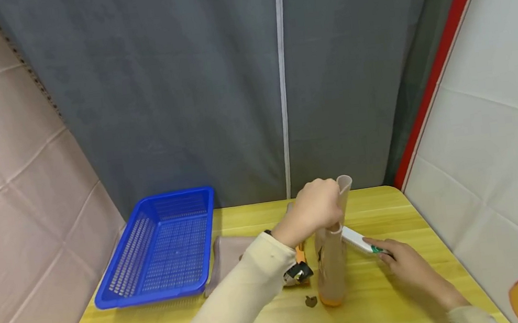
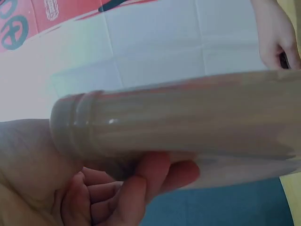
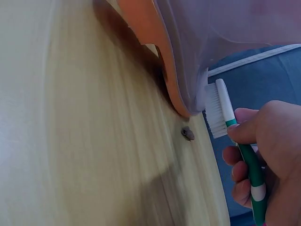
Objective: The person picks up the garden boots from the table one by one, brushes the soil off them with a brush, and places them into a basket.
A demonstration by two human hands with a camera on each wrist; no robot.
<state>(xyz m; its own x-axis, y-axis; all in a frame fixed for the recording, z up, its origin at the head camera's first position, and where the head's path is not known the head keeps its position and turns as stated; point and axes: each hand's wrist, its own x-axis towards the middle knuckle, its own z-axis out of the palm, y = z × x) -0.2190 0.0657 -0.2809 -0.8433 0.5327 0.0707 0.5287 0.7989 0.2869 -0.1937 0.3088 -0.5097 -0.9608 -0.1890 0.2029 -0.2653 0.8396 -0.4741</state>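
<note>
My left hand (image 1: 317,205) grips the thick rounded rim of a translucent beige plastic piece with an orange edge (image 1: 331,272), which stands tilted up over the table. In the left wrist view, the fingers curl under that rim. My right hand (image 1: 407,261) holds a small brush (image 3: 254,174) by its green and white handle, thumb along the neck. White bristles (image 3: 216,110) face the plastic piece and lie right at its lower corner. On the wood near the orange edge sits a small dark brown scrap (image 3: 187,133).
A blue plastic basket (image 1: 211,229) stands at the left of the wooden table (image 1: 378,307). Between it and the plastic piece lie a beige-grey flat item (image 1: 231,254) and a black object with a shiny part (image 1: 299,272), partly behind the left arm. A grey curtain (image 1: 184,85) closes the back.
</note>
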